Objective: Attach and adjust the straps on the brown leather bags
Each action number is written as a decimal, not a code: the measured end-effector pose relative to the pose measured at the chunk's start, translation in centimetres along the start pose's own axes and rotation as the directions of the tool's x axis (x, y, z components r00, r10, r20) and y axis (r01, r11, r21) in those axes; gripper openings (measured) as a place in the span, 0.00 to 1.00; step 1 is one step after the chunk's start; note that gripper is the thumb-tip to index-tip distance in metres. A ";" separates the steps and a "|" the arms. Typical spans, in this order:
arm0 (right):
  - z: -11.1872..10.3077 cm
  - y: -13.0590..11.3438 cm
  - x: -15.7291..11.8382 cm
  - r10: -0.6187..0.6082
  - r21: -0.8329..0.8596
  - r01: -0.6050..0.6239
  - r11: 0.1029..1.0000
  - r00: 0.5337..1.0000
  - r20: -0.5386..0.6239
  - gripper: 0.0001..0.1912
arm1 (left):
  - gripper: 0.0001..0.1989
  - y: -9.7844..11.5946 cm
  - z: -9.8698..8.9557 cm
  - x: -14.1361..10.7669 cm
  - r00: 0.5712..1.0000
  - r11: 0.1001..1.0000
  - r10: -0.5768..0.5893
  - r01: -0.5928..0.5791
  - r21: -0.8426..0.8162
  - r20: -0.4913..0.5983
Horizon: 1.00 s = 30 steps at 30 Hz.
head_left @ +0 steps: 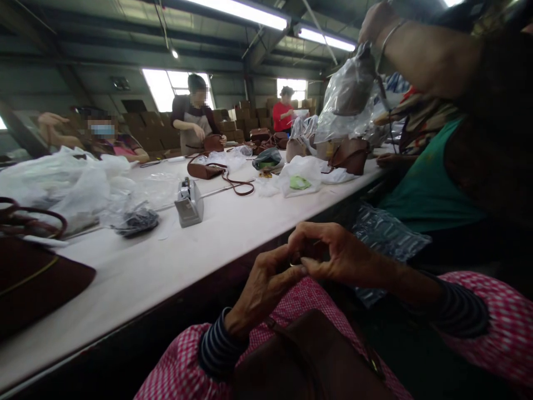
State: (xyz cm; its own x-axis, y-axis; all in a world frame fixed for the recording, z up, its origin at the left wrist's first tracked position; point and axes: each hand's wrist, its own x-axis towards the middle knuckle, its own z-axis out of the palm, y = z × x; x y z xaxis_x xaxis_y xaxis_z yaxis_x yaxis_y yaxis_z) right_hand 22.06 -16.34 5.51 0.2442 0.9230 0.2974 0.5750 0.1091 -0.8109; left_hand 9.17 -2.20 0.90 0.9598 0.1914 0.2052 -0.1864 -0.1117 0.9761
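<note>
My left hand (266,280) and my right hand (333,253) meet above my lap, with fingertips pinched together around something small. A bit of metal or strap seems to show between them, too small to make out. Below them a dark brown leather bag (312,355) rests on my lap, over a pink checked apron (287,311). Its strap and a brass-coloured fitting lie on it.
A long white table (225,233) bears a tape dispenser (189,203), a brown bag with strap (206,169), plastic wrapping (75,178) and a large brown bag (37,278). At right a person's arm (428,53) lifts a wrapped bag (353,83). Other people stand beyond.
</note>
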 end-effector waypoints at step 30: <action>-6.4 3.7 -2.2 -0.290 -0.684 -0.086 0.725 0.862 -0.416 0.11 | 0.16 2.0 -1.1 1.9 0.986 0.977 -0.152 0.139 0.161 0.070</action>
State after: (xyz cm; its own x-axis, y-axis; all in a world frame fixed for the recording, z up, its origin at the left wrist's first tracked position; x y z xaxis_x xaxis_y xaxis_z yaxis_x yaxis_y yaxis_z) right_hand 28.68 -20.33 5.11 0.3685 0.6107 0.7009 0.9295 -0.2527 -0.2685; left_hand 10.36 -1.02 3.34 0.9892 0.1378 0.0492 -0.0150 -0.2391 0.9709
